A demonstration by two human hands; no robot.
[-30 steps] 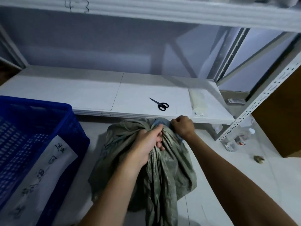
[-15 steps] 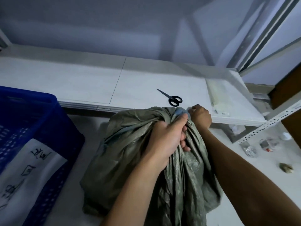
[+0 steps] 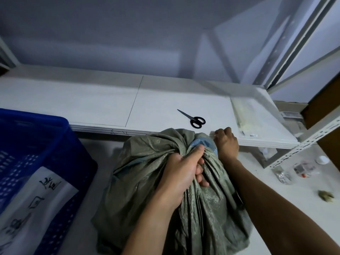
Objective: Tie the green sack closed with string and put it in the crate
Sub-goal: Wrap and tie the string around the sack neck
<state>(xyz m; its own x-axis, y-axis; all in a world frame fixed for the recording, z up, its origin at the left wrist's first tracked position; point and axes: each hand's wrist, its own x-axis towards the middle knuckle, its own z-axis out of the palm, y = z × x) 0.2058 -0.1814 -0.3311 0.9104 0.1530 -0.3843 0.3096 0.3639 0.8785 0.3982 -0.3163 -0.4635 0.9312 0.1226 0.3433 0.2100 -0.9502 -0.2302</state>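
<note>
Moved since a second ago: the view has drawn nearer and lower, so the green sack (image 3: 145, 183) fills more of the foreground, and both hands stay at its neck as before. Item, green sack: slumped on the pale floor (image 3: 287, 205) in front of the shelf edge, mouth gathered into a twisted neck, a patch of light blue material (image 3: 202, 143) showing at the top. Item, left hand (image 3: 181, 174): closed round the gathered neck from the near side, thumb laid upward along the folds. Item, right hand (image 3: 226, 142): curled into a fist against the far side of the neck, back of the hand toward the viewer; a pale blurred scrap sits at its knuckles, and what the fingers hold cannot be told. Item, blue crate (image 3: 42, 144): just left of the sack, apart from it, a white paper with black characters (image 3: 39, 201) against its side. Item, black-handled scissors (image 3: 194, 119): flat on the white shelf (image 3: 88, 105), just beyond the sack. Item, clear packet (image 3: 248, 116): at the shelf's right end. Item, clear bottles (image 3: 303, 169): on the floor by the perforated shelf upright (image 3: 311, 134).
</note>
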